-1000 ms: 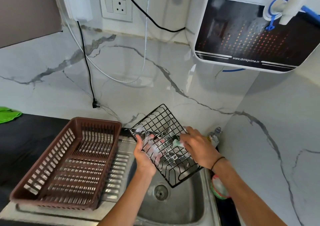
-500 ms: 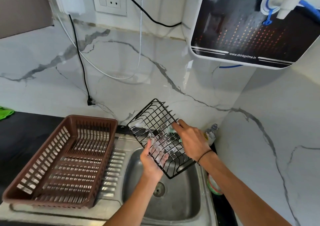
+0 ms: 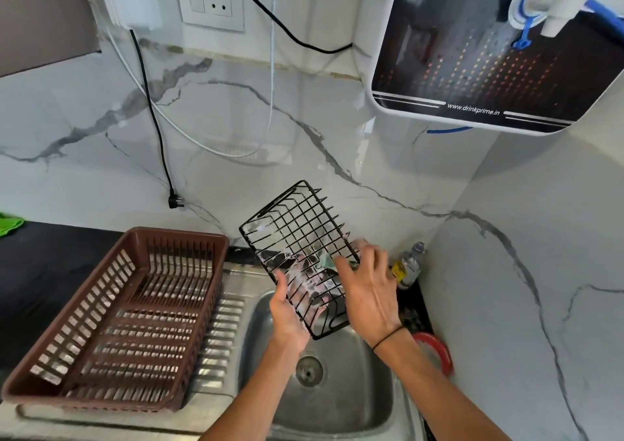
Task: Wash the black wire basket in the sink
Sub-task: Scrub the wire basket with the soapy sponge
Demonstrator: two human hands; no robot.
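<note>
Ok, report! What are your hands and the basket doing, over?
Left hand grips the soapy black wire basket over the sink. Right hand presses a green scrubber on it. Nothing blocking.

left fingers behind wire basket [image 3: 299, 254] | scrubber [image 3: 327, 261], perhaps sponge, mostly under right hand [image 3: 369, 288]

head view | head-worn, faces forward-down | close above sink [image 3: 337, 403] | single view
</note>
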